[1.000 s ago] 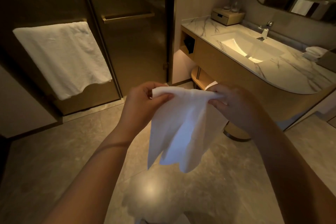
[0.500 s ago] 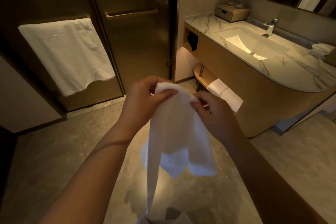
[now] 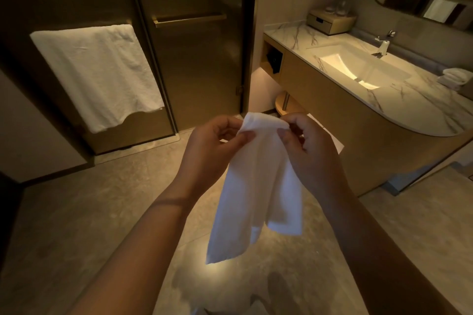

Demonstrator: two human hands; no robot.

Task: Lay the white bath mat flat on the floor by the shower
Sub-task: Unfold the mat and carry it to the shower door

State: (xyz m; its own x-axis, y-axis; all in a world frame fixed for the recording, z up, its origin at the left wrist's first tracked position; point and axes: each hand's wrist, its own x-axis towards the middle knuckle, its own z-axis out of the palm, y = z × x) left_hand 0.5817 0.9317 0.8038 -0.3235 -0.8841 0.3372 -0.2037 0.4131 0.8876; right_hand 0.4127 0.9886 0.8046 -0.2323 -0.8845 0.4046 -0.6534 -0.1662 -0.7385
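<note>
While it hung in loose folds above the floor, not touching it and in front of the glass shower door, the white bath mat was held by its top edge alone. Left hand: grip closed, thumb and fingers pinching the mat's upper left corner; right hand: grip closed too, pinching the upper right corner, the two hands close together. Also present: a white towel draped on the rail left of the door, and a marble surface with sink and tap at right.
</note>
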